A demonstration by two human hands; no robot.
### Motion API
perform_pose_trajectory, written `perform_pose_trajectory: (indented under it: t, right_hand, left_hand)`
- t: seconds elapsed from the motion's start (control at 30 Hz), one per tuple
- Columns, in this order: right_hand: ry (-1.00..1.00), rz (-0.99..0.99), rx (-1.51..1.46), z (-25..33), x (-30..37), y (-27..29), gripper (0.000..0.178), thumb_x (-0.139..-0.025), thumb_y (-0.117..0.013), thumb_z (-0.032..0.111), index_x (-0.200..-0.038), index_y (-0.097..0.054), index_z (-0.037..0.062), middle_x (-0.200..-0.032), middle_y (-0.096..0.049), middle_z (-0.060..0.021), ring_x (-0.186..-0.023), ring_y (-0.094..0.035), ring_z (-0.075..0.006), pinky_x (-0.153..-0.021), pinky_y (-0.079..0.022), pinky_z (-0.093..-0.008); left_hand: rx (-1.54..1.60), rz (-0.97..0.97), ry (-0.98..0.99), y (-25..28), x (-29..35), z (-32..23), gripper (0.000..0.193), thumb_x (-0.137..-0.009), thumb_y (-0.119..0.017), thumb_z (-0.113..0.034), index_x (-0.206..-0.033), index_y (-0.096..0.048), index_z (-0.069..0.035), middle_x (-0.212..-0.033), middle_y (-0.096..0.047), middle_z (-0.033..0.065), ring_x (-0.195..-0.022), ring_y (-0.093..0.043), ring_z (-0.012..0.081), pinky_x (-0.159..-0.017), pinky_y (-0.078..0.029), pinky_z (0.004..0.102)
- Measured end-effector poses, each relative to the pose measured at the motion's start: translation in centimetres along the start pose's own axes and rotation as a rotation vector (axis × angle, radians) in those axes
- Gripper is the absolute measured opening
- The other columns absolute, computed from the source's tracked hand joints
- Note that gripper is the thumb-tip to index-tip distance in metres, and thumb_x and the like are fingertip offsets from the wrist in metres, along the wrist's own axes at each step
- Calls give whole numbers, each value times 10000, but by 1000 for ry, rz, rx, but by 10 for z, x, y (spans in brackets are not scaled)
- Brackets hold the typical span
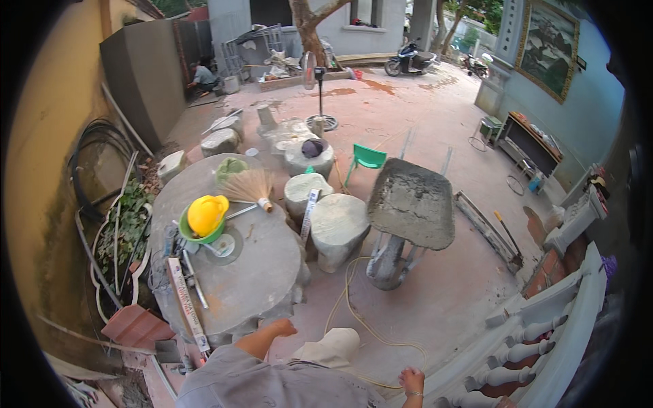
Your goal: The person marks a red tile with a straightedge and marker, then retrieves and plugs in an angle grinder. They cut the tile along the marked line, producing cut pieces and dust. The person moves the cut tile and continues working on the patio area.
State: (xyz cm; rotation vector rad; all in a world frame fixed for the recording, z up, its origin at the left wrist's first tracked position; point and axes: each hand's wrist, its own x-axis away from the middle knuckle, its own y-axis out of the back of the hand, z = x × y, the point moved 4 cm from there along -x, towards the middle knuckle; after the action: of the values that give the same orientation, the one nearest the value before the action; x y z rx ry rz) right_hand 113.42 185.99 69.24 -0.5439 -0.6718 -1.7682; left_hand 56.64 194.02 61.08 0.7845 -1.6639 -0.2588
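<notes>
My left hand [284, 328] hangs just past the near right edge of the round stone table [262, 285], its fingers loosely curled and nothing visible in them. Lower right, beside the white balustrade [486, 370], is my right hand [411, 381], also curled with nothing seen in it. On the table a yellow hard hat [206, 215] rests in a green basin [219, 233]. A straw broom [245, 187] lies behind it, and a long level [187, 302] lies along the left side. Ahead stands a wheelbarrow [413, 204] with a grey, mortar-coated tray.
Stone stools [338, 228] and a green chair [368, 156] stand before the wheelbarrow. A yellow hose or cable [367, 326] loops over the floor ahead of me. A pedestal fan [320, 95] and a motorbike [410, 58] are farther off. Another person [203, 76] crouches far left.
</notes>
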Motion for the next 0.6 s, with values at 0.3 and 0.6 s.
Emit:
perform_pose_trajectory:
  t: [0.3, 0.6]
  right_hand:
    - [-128, -134, 75, 89, -153, 92, 302, -925, -663, 208, -1141, -697, 0, -902, -725, -78, -760, -701, -162, -623, -550, -305]
    - [-332, -395, -123, 125, -214, 215, 213, -845, -718, 169, -989, -752, 15, -809, -725, -75, -652, -696, -179, -541, -540, -316]
  left_hand:
    - [-261, 242, -84, 43, -184, -144, 420, -1019, -512, -301, -1424, -595, -228, -1360, -651, 77, -1204, -643, 272, -923, -576, 381]
    - [41, -67, -419, 295, -298, -504, 502, -899, -671, -413, -1175, -723, 4, -1170, -723, 220, -1137, -688, 338, -955, -530, 411]
